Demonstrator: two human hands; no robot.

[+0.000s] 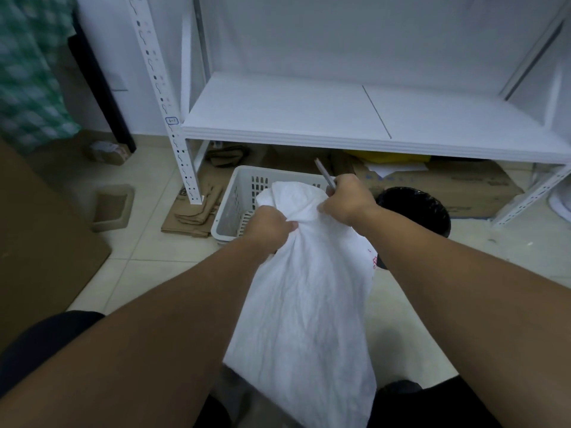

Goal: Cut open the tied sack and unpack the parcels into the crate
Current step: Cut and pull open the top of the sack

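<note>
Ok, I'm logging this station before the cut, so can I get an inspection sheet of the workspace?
Surface: pale tiled floor; white metal shelf bare.
Job's things: white woven sack, neck bunched; white slotted plastic crate behind it; no parcels seen.
Clutter: flattened brown cardboard, black round bin.
Hands: left hand grips sack neck; right hand holds grey cutter at sack top.
Cables: nothing seen.
Surroundings: white wall, green checked cloth.
</note>
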